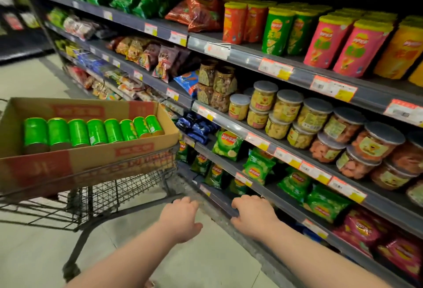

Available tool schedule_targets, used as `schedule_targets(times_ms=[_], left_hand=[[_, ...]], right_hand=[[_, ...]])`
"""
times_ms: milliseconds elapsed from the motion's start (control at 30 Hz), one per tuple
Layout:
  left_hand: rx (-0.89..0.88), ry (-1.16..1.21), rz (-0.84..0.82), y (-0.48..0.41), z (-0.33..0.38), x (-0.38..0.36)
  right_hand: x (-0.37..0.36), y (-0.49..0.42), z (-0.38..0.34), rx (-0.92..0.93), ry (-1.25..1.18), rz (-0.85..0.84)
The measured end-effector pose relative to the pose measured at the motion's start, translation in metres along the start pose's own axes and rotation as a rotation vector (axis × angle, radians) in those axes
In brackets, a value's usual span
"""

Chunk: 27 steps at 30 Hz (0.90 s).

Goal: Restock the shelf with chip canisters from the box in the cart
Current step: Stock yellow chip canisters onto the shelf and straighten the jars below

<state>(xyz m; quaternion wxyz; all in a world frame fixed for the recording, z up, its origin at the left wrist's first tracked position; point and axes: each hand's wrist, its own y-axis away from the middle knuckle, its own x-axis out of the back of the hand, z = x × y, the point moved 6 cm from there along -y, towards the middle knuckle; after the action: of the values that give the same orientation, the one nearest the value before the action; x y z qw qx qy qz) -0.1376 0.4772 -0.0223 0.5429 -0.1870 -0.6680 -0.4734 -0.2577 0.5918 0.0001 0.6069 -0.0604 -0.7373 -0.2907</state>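
the bright green round chip canisters (91, 132) have yellowish-brown ends, and their brown cardboard box (96, 161) has red printed panels. the wire-mesh cart (128, 184) is dark grey. up top the upright canisters go orange-red (234, 24), green (277, 33), pink (357, 47) and orange-yellow (400, 51), all with yellow lids. the metal shelf (304, 74) is dark grey, with orange, white and yellow price tags (333, 88). the clear grey-lidded jars (286, 109) show yellow stuff inside, and others (375, 143) are pinkish-orange. lower down are green chip bags (229, 145) with red-and-yellow logos, then pink bags (361, 228). the floor (206, 264) is pale grey.
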Motion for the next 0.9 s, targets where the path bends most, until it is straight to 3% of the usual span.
schedule_targets(times_ms=[567,900], left_hand=[[0.213,0.179,0.061,-0.018,-0.273,0.028],[0.233,0.216,0.096,-0.032,-0.337,0.035]], right_hand=[[0.034,-0.180,-0.220,0.183,0.111,-0.084],[0.040,-0.233,-0.268,0.186,0.102,-0.128]])
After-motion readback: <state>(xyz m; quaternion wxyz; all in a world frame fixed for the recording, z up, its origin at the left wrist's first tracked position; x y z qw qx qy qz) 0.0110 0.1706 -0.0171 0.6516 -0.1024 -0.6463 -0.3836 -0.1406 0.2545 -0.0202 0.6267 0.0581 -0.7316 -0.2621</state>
